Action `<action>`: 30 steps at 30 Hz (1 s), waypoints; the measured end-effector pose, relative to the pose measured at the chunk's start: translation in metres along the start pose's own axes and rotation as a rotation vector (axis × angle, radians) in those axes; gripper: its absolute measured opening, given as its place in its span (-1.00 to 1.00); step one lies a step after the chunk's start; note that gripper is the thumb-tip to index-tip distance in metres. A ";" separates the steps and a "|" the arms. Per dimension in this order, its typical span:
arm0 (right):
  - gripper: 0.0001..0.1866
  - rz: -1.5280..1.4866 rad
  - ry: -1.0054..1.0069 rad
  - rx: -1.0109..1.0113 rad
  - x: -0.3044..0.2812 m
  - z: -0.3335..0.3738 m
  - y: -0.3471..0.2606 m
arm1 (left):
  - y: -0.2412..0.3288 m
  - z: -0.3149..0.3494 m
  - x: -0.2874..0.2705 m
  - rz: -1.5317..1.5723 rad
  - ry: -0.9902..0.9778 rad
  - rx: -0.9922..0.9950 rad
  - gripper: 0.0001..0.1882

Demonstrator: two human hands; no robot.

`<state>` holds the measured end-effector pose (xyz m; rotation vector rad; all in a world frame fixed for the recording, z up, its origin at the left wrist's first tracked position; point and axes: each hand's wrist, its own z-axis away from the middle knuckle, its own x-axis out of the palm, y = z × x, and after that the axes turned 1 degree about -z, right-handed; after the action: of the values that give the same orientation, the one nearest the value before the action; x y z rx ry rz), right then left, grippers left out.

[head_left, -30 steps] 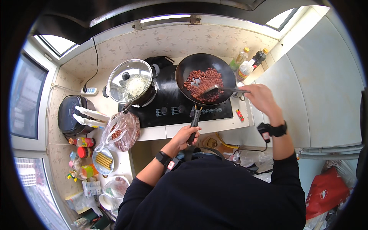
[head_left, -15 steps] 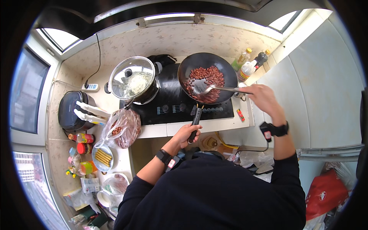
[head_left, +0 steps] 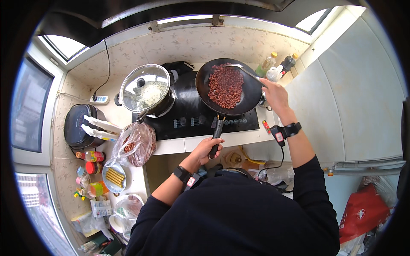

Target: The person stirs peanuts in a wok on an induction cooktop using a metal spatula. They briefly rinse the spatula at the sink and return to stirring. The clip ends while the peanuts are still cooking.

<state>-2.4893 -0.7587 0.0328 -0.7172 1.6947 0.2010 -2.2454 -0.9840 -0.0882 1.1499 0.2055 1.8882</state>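
Observation:
My left hand (head_left: 206,151) is wrapped round the black handle (head_left: 218,130) of a dark wok (head_left: 251,94). Red-skinned peanuts (head_left: 225,89) lie heaped in the wok's middle and left side. My right hand (head_left: 276,97), at the wok's right rim, grips a metal spatula (head_left: 250,71). The blade is at the far side of the wok, by the far edge of the peanuts; its outline is partly blurred. Left of the wok, a pot with a glass lid (head_left: 145,83) stands on the stove, pale contents showing through the glass.
The black cooktop (head_left: 188,102) holds both vessels. Bottles (head_left: 267,64) stand behind the wok's right side, and a lighter (head_left: 266,126) lies near the counter's right edge. At left are a plastic bag of peanuts (head_left: 143,143), a plate of brown sticks (head_left: 114,189) and a black appliance (head_left: 77,126).
My right hand has moved left and slightly away from me, carrying the spatula from the near peanuts to the wok's far side. The peanuts have spread nearer. My left hand keeps its grip.

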 end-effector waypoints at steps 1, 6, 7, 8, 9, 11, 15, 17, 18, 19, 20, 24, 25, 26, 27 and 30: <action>-0.62 -0.011 0.025 -0.004 0.002 0.002 -0.003 | 0.000 0.000 0.000 0.001 -0.001 0.001 -0.72; -0.62 -0.006 -0.235 -0.117 -0.062 0.030 -0.024 | 0.001 0.001 -0.001 0.010 -0.018 0.001 -0.72; -0.65 -0.014 -0.259 -0.086 -0.085 0.036 -0.027 | 0.001 0.001 -0.002 0.009 -0.022 -0.002 -0.72; -0.68 -0.035 -0.274 -0.081 -0.106 0.041 -0.028 | 0.001 0.000 -0.002 0.012 -0.020 0.004 -0.72; -0.70 -0.039 -0.283 -0.059 -0.122 0.044 -0.029 | 0.000 0.000 -0.002 0.014 -0.018 0.008 -0.73; -0.72 -0.010 -0.361 -0.056 -0.136 0.048 -0.030 | -0.001 0.000 -0.001 0.011 -0.016 0.006 -0.73; -0.73 -0.012 -0.267 -0.155 -0.089 0.039 -0.030 | 0.000 -0.002 -0.002 -0.006 -0.021 -0.007 -0.74; -0.72 -0.059 -0.095 -0.069 -0.047 0.028 -0.026 | 0.001 -0.002 -0.003 -0.009 -0.018 -0.001 -0.74; -0.72 -0.082 -0.052 -0.011 -0.027 0.022 -0.024 | 0.000 -0.001 -0.002 -0.009 -0.014 0.001 -0.74; -0.71 -0.097 -0.004 -0.008 -0.011 0.016 -0.022 | -0.001 -0.001 -0.002 -0.006 -0.005 -0.010 -0.75; -0.70 -0.101 0.030 0.023 0.003 0.011 -0.020 | -0.001 0.000 -0.002 -0.007 -0.011 0.000 -0.75; -0.65 -0.158 -0.013 0.016 0.023 0.005 -0.021 | -0.002 0.000 -0.002 -0.007 -0.023 0.005 -0.74; -0.65 -0.195 -0.068 -0.040 0.017 0.007 -0.022 | -0.001 0.000 -0.003 -0.002 -0.022 0.007 -0.74; -0.66 -0.228 -0.117 -0.102 0.006 0.010 -0.024 | -0.001 0.000 -0.003 -0.005 -0.026 0.010 -0.74; -0.66 -0.190 -0.120 -0.123 -0.010 0.014 -0.025 | -0.002 -0.001 -0.004 -0.002 -0.027 0.010 -0.74; -0.68 -0.081 -0.230 -0.158 -0.079 0.031 -0.026 | -0.002 -0.002 -0.005 0.002 -0.033 0.005 -0.73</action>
<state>-2.4426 -0.7364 0.1052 -0.8445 1.4389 0.3500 -2.2450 -0.9866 -0.0936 1.1843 0.1915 1.8700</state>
